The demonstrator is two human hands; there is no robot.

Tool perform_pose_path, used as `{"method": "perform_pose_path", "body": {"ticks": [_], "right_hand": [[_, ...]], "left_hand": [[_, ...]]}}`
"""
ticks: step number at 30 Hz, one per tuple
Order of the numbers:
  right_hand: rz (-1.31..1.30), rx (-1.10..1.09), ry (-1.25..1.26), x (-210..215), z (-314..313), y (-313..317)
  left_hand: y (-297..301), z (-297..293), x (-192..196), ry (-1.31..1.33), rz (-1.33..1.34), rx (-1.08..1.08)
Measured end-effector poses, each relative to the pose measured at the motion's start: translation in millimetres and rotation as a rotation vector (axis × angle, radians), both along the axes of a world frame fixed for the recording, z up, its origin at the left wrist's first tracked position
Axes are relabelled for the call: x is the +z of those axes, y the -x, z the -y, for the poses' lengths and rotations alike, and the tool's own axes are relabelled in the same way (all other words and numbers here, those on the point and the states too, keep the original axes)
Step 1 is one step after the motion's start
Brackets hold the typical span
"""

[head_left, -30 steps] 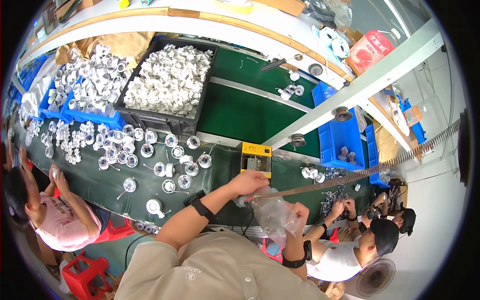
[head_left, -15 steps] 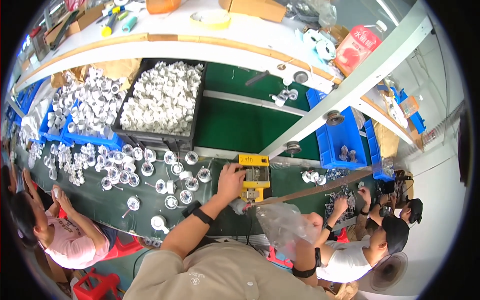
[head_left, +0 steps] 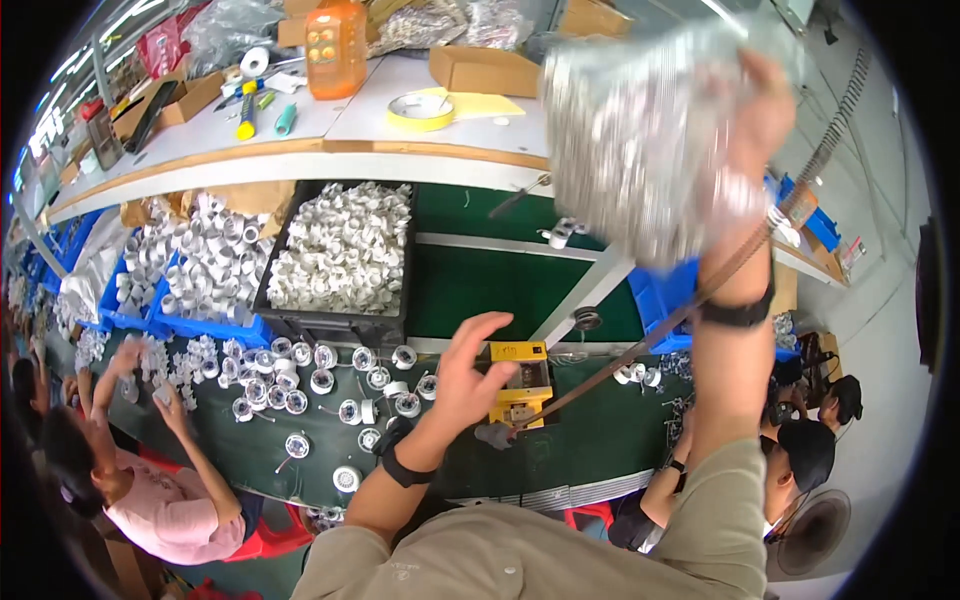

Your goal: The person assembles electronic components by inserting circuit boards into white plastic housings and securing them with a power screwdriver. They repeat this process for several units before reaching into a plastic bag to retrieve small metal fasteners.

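My right hand (head_left: 758,125) is raised high at the upper right and grips a clear plastic bag (head_left: 635,150). The bag is smeared by motion, so whether anything is inside cannot be made out. It covers part of the shelf and a post behind it. My left hand (head_left: 465,380) is open, fingers apart, just left of a small yellow machine (head_left: 518,350) on the green bench. From the machine's near side a brown covered hose (head_left: 610,370) with a grey end runs up to the right, across my right forearm.
Round white lamp-like parts (head_left: 375,378) with wires lie left of my left hand. Behind them stand a black crate (head_left: 335,325) and blue bins (head_left: 215,328) of white pieces. A shelf (head_left: 350,135) holds tape and an orange jug (head_left: 337,50). Co-workers sit at left and right.
My right hand has risen from low beside the machine to the upper right with the plastic bag. My left hand has come off the yellow machine and opened. The view has tilted up.
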State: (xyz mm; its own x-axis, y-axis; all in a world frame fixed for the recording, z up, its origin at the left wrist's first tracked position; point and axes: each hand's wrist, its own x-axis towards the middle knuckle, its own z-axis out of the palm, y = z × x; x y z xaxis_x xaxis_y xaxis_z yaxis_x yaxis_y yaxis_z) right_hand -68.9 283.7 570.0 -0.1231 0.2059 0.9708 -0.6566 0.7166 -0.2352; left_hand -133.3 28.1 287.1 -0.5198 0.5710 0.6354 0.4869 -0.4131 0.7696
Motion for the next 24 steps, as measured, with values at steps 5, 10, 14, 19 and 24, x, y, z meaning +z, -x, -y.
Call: {"method": "perform_pose_path", "body": {"ticks": [5, 10, 14, 19, 24], "right_hand": [[-0.329, 0.071, 0.325, 63.2, 29.3, 81.3], [0.195, -1.069, 0.115, -16.9, -74.2, 137.4], [0.188, -1.093, 0.067, -55.1, -77.9, 161.2], [0.508, -0.841, 0.08, -32.5, -44.1, 140.1], [0.393, -0.619, 0.021, -54.8, 11.2, 93.2]], "left_hand": [[18.2, 105.9, -57.9, 0.309, 0.254, 0.326], [-0.8, 216.8, -166.4, 0.742, 0.158, 0.665], [-24.4, 240.2, -189.7, 1.013, 0.073, 0.687], [-21.3, 226.4, -201.9, 1.201, 0.009, 0.705], [-21.6, 246.0, -224.7, 1.272, 0.128, 0.696]]}}
